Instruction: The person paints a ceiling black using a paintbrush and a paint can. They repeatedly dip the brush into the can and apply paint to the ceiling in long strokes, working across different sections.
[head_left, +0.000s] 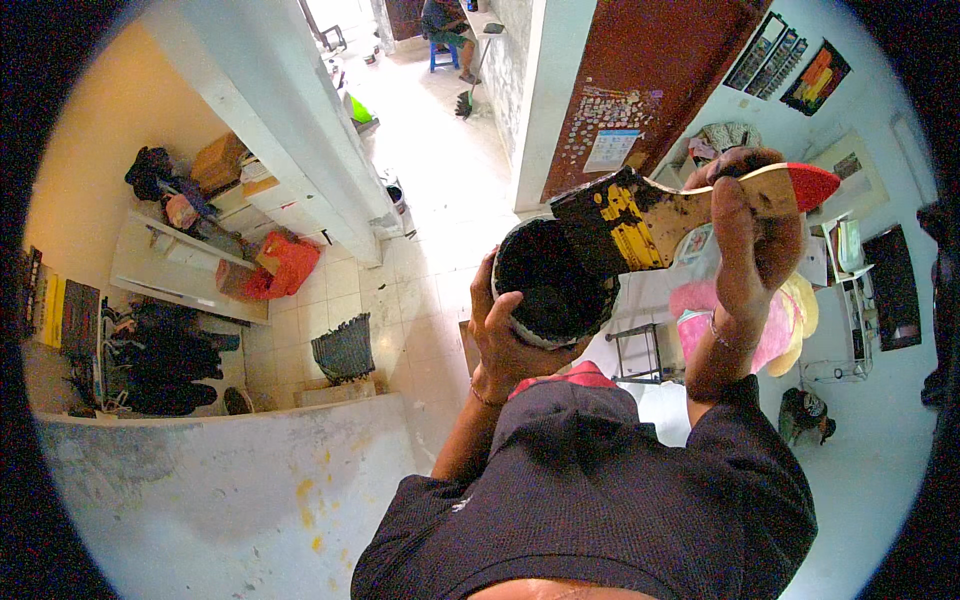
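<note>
My left hand (493,335) is wrapped round a small round tub (585,338), its thumb at the rim. The tub's inside is dark, coated with what looks like black paint. Over its right edge lies a wide flat paintbrush (668,215) with black bristles, a yellow-marked band and a wooden handle tipped in red. My right hand (748,235) grips this handle, fingers closed round it. The bristle end overlaps the tub's opening; whether it touches the rim or the paint I cannot tell.
A low wall (250,470) runs along the lower left, with a red plastic bag (285,265) and shelves beyond. A brown door (640,85) stands ahead to the right. Far off, a person sits on a blue stool (443,57). Pink and yellow cloths (735,318) lie at right.
</note>
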